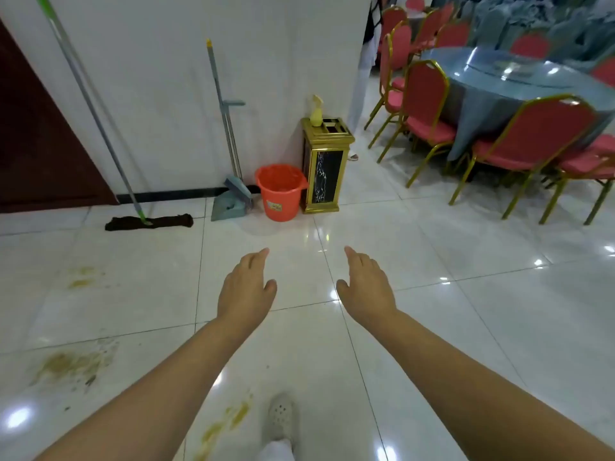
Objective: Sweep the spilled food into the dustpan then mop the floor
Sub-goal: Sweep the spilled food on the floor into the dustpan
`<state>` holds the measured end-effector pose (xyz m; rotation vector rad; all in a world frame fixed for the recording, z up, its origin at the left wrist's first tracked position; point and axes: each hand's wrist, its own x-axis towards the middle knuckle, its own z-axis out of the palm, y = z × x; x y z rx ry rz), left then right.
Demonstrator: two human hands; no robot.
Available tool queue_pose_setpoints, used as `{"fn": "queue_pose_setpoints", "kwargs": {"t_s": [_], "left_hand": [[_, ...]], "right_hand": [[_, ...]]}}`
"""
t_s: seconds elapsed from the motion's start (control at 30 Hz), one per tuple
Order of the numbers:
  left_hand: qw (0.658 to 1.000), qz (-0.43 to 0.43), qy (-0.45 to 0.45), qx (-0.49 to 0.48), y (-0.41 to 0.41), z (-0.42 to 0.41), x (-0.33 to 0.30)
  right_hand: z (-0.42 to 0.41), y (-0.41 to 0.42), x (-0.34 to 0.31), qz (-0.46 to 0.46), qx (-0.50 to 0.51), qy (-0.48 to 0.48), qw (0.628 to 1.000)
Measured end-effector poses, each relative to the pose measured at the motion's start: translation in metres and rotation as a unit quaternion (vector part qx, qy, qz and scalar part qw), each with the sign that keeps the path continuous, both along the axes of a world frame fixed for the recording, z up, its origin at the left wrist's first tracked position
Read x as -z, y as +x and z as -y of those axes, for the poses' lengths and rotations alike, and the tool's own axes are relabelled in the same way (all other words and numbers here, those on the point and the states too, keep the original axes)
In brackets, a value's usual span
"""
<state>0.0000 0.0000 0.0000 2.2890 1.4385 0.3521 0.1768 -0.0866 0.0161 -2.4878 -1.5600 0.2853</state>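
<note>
Yellow-brown spilled food [71, 362] smears the white floor tiles at the lower left, with smaller patches further up [81, 277] and near my foot [229, 419]. A grey broom [222, 104] and its grey dustpan [229, 202] lean against the white wall. To their left a mop [148, 222] with a dark flat head and a grey-green handle rests against the same wall. My left hand [244, 287] and my right hand [366, 287] are stretched out in front of me over the floor, fingers straight, both holding nothing.
An orange bucket [281, 193] stands beside the dustpan, next to a gold and black bin [324, 168] with a yellow spray bottle [316, 111] on top. A round table [519, 81] with red chairs [529, 141] fills the right. A dark door [36, 144] is at left.
</note>
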Motion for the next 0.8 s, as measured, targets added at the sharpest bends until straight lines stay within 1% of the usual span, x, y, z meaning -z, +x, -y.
{"fn": "queue_pose_setpoints", "kwargs": {"t_s": [0.13, 0.27, 0.5, 0.8], "left_hand": [[1.0, 0.018, -0.012, -0.018, 0.026, -0.059, 0.012], [0.998, 0.044, -0.027, -0.022, 0.061, -0.133, 0.018], [0.998, 0.041, -0.039, -0.035, 0.107, -0.257, 0.016], [0.996, 0.031, -0.06, -0.063, 0.143, -0.363, 0.032]], "right_hand": [[-0.054, 0.028, 0.007, -0.018, 0.001, -0.002, 1.0], [-0.126, 0.056, 0.006, -0.028, 0.016, -0.004, 0.999], [-0.248, 0.097, -0.002, -0.044, 0.008, -0.012, 0.999], [-0.374, 0.145, 0.009, -0.062, -0.014, -0.026, 0.998]]}}
